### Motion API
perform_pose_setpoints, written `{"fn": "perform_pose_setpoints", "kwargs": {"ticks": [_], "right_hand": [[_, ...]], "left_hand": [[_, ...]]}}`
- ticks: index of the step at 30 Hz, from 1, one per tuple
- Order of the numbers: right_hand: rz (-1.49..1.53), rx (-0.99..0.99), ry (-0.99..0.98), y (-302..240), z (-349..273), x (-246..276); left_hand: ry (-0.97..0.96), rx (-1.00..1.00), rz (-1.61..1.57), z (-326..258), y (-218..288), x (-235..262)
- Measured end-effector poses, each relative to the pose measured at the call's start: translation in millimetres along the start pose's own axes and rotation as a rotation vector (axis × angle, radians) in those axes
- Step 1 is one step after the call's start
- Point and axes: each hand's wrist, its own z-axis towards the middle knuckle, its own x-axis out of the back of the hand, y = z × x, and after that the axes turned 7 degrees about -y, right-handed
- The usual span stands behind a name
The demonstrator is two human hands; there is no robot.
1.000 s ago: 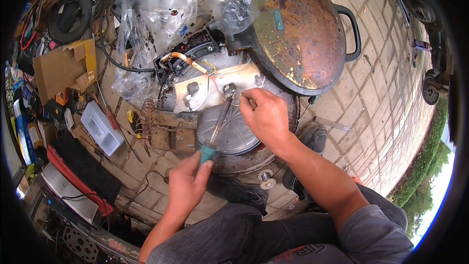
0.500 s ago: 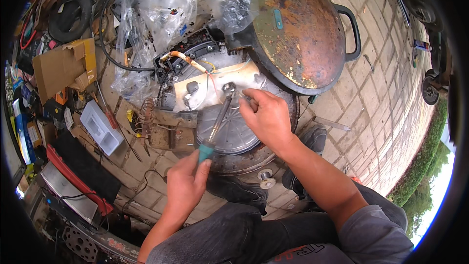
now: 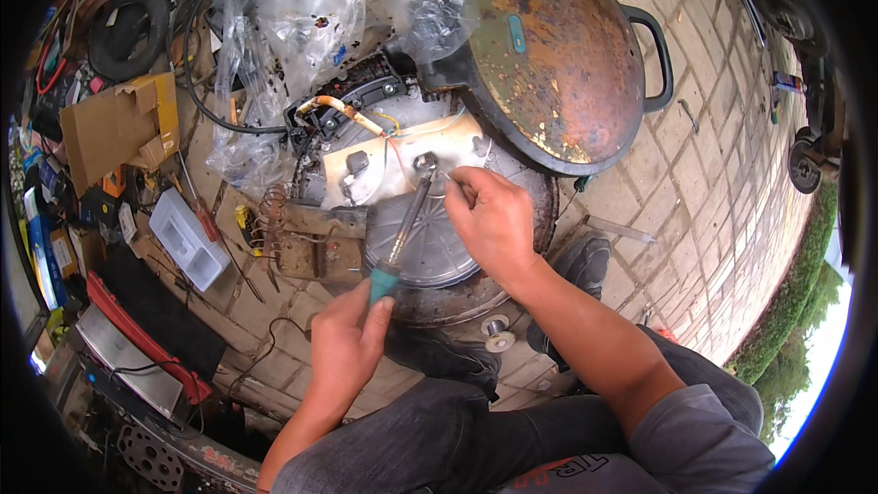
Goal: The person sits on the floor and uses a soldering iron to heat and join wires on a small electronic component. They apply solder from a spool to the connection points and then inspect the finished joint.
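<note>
My left hand (image 3: 347, 338) is closed around the teal handle of a soldering iron (image 3: 402, 229). The iron slants up and away from me, its tip at a dark round metal fitting (image 3: 426, 163) on a whitish, scorched panel. Beside that tip, my right hand (image 3: 492, 220) is pinched on a thin, shiny strand of solder wire (image 3: 445, 181). The panel (image 3: 393, 165) lies in the opened underside of a round electric pan, with thin coloured wires and a sleeved cable (image 3: 343, 110) running over it. A ribbed metal disc (image 3: 430, 242) shows below the iron.
A large round lid (image 3: 567, 55), worn and rusty, with a black handle lies at the far right. Clear plastic sheeting (image 3: 302, 18) covers the back. A wire spool (image 3: 498, 335) rests near my shoes. To the left are a cardboard box (image 3: 119, 128), a plastic tray (image 3: 189, 240) and tools.
My right hand has shifted slightly left, closer to the iron's tip. The left hand and soldering iron have hardly moved.
</note>
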Motion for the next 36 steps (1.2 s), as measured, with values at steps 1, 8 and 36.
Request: {"fn": "perform_pose_setpoints", "kwargs": {"ticks": [1,8,36], "right_hand": [[0.013,0.003,0.009,-0.1,-0.1,-0.4],[0.02,0.07,0.02,1.1,0.2,0.9],[-0.043,0.046,0.063,-0.7,-0.8,-3.4]], "left_hand": [[-0.002,0.004,-0.001,-0.1,-0.6,-0.1],[0.006,0.01,-0.007,-0.4,2.0,-1.0],[0.041,-0.024,0.11,-0.6,4.2,-0.1]]}}
